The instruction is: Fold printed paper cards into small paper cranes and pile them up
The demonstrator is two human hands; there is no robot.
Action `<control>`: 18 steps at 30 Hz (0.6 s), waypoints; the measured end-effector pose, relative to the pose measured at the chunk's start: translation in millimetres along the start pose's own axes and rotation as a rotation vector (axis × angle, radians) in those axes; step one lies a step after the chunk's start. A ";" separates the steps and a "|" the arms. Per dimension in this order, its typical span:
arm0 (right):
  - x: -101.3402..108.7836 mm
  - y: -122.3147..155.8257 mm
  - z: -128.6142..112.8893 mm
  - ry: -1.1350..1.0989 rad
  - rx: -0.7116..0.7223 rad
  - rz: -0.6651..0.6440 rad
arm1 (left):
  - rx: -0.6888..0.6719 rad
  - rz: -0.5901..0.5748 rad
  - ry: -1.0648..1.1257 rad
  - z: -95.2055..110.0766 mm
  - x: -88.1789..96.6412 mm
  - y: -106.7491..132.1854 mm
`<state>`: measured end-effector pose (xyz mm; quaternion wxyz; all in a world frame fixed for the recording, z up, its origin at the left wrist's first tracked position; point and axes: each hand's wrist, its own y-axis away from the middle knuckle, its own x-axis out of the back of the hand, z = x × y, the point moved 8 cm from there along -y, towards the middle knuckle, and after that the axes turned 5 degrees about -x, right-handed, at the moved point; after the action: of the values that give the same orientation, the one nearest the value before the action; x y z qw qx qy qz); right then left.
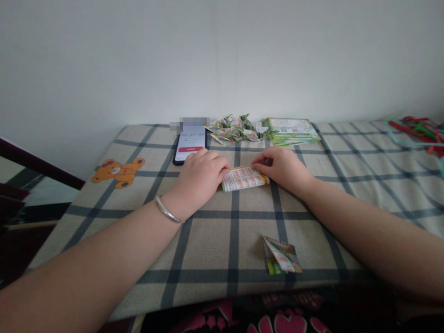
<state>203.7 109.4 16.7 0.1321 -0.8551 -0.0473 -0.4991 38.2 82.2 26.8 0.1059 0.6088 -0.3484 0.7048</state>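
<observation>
A printed paper leaflet [244,179], folded into a flat strip with white, orange and green print, lies on the checked cloth between my hands. My left hand [203,178], with a silver bangle at the wrist, pinches its upper left corner. At the upper right corner, the thumb and fingertips of my right hand [282,167] are closed on the paper. Closer to me rests a small folded paper piece [281,255], its flaps partly raised. Behind my hands sits a heap of folded paper pieces [239,129] with similar print.
A phone [190,143] showing a running timer lies behind my left hand. Flat printed sheets [293,130] are stacked by the wall. Red and green strips [421,132] lie at far right. A bear picture [118,172] is at left on the checked tablecloth [194,259].
</observation>
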 end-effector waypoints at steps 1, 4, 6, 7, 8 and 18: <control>-0.2 -0.2 0.2 0.000 0.002 -0.001 | -0.004 0.004 0.005 0.3 -0.2 0.1; -0.3 -0.3 0.8 -0.013 0.004 -0.002 | -0.026 0.023 0.057 1.1 -0.9 -0.7; -0.3 -0.1 0.7 -0.018 0.005 -0.003 | -0.082 0.037 0.104 4.1 -1.5 -2.0; -0.4 0.0 0.5 -0.019 0.007 -0.006 | -0.125 0.039 0.130 6.6 -2.1 -2.6; -0.6 0.1 0.1 -0.019 0.010 -0.009 | -0.171 0.037 0.158 9.3 -2.6 -2.9; 0.6 1.4 -3.0 -0.033 0.010 -0.018 | -0.340 -0.092 0.096 23.3 0.5 3.9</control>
<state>201.8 107.2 18.3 0.1312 -0.8622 -0.0597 -0.4856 54.1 64.7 26.3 0.2559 0.5630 -0.4291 0.6584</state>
